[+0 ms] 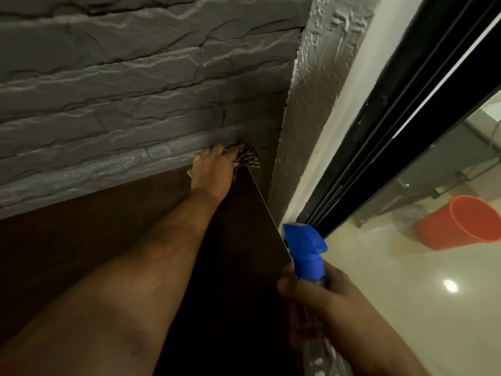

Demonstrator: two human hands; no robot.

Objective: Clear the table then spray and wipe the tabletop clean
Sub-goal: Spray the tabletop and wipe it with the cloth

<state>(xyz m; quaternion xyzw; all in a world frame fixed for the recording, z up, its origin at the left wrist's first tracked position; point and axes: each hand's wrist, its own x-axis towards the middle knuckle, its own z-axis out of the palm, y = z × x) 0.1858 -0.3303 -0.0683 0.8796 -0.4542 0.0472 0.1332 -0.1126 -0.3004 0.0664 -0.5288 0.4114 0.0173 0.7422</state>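
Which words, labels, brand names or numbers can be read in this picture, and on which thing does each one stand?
None can be read.
Spray bottle held by the right hand: blue head and clear body, no label showing.
Striped cloth under the left hand: pattern only, no text.
Orange bucket on the floor: plain, no print visible.
Dark tabletop and grey stone wall: no writing.

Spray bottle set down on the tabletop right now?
No, the right hand grips the spray bottle in the air beside the tabletop edge.
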